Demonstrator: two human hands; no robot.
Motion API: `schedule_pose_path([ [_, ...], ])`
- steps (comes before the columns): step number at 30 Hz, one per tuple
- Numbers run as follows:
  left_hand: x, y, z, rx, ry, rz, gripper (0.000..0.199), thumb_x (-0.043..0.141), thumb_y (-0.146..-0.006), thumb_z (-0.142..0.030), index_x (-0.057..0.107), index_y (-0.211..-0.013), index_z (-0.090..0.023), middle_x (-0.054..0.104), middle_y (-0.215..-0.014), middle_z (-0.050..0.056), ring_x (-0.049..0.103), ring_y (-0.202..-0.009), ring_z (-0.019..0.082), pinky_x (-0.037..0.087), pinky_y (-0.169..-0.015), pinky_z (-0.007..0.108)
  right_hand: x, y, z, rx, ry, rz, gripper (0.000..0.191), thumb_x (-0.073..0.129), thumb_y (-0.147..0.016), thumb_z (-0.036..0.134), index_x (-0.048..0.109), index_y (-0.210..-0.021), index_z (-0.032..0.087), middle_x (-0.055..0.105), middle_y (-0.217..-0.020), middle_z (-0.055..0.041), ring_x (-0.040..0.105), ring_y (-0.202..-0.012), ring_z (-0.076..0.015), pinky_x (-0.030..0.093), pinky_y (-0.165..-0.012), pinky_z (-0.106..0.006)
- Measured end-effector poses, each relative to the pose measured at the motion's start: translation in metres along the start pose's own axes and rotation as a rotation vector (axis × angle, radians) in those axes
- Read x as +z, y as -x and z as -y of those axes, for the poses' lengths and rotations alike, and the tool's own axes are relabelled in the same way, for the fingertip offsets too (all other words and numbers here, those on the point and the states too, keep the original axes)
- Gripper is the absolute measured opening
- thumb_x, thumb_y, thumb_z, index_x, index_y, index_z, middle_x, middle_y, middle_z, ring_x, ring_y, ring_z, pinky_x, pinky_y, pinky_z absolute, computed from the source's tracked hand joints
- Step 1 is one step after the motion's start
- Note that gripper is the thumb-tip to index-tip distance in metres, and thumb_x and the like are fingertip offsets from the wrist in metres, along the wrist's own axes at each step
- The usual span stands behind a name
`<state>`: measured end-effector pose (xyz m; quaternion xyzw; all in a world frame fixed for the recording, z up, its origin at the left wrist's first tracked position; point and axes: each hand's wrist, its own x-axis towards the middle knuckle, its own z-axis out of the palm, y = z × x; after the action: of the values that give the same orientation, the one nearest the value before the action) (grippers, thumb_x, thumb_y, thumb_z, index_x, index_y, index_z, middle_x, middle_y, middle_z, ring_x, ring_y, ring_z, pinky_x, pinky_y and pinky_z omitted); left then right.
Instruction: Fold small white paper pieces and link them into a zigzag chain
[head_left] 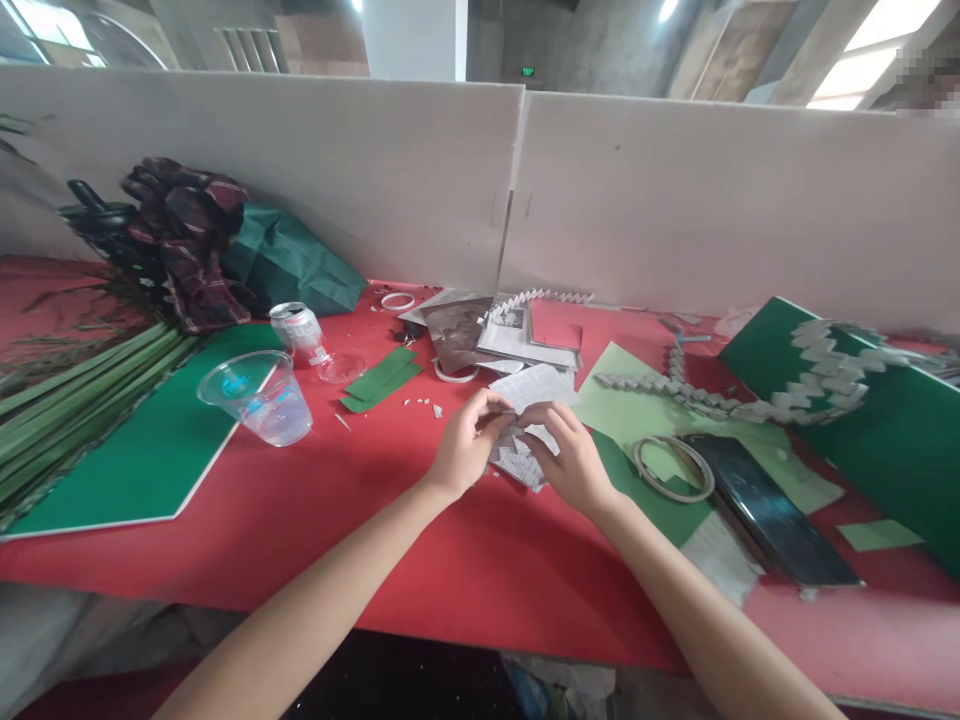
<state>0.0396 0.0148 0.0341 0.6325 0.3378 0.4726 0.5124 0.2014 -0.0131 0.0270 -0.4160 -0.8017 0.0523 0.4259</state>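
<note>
My left hand [466, 445] is closed, its thumb and fingers pinching a small piece of printed paper at the middle of the table. From the right, my right hand [566, 455] pinches the same small piece, and the fingertips of both hands nearly meet. Printed paper sheets [525, 385] lie behind and beneath the fingers. A chain of folded paper links [705, 400] stretches to the right, over light green paper [619, 405]. The exact shape of the held piece is too small to tell.
On the red table [360, 540], a plastic cup [262, 400] and a can [298, 330] stand left. Green strips [381, 378] lie nearer the middle. At right are a tape roll [673, 470], a phone [772, 510] and a green board [885, 430]. A white partition [337, 180] rises behind.
</note>
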Motion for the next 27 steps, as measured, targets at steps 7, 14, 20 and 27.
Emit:
schedule_pose_path([
  [7, -0.002, -0.002, 0.001, -0.001, 0.13, -0.027, 0.022, 0.063, -0.081, -0.029, 0.053, -0.098, -0.019, 0.066, -0.085, 0.004, 0.064, -0.082, 0.017, 0.05, -0.07, 0.025, 0.001, 0.001, -0.001, -0.021, 0.012, -0.031, 0.017, 0.047, -0.092, 0.02, 0.054, -0.107, 0.025, 0.061, -0.1, -0.0071, 0.058, -0.096, -0.0221, 0.048, -0.084, -0.039],
  [14, -0.006, -0.006, -0.002, -0.047, 0.21, -0.018, 0.029, 0.067, -0.077, -0.03, 0.053, -0.1, -0.019, 0.068, -0.086, 0.004, 0.063, -0.079, 0.015, 0.049, -0.067, 0.023, -0.001, 0.0, 0.0, -0.04, 0.018, -0.039, 0.022, 0.045, -0.093, 0.022, 0.058, -0.11, 0.027, 0.061, -0.103, -0.0078, 0.058, -0.099, -0.0223, 0.048, -0.086, -0.04],
  [20, -0.005, -0.006, -0.002, -0.101, 0.266, -0.014, 0.034, 0.072, -0.073, -0.032, 0.054, -0.099, -0.019, 0.069, -0.085, 0.004, 0.064, -0.078, 0.016, 0.05, -0.067, 0.025, 0.001, 0.001, 0.001, -0.044, 0.032, -0.047, 0.019, 0.046, -0.093, 0.022, 0.059, -0.106, 0.027, 0.062, -0.102, -0.0074, 0.058, -0.097, -0.0224, 0.049, -0.084, -0.04],
  [27, -0.007, -0.007, 0.002, -0.278, 0.421, -0.04, 0.044, 0.078, -0.064, -0.032, 0.053, -0.098, -0.02, 0.066, -0.074, 0.0, 0.058, -0.051, 0.01, 0.042, -0.044, 0.019, 0.011, 0.0, 0.003, 0.045, -0.02, -0.016, 0.013, 0.047, -0.092, 0.02, 0.055, -0.101, 0.025, 0.06, -0.098, -0.0067, 0.056, -0.096, -0.0228, 0.048, -0.083, -0.038],
])
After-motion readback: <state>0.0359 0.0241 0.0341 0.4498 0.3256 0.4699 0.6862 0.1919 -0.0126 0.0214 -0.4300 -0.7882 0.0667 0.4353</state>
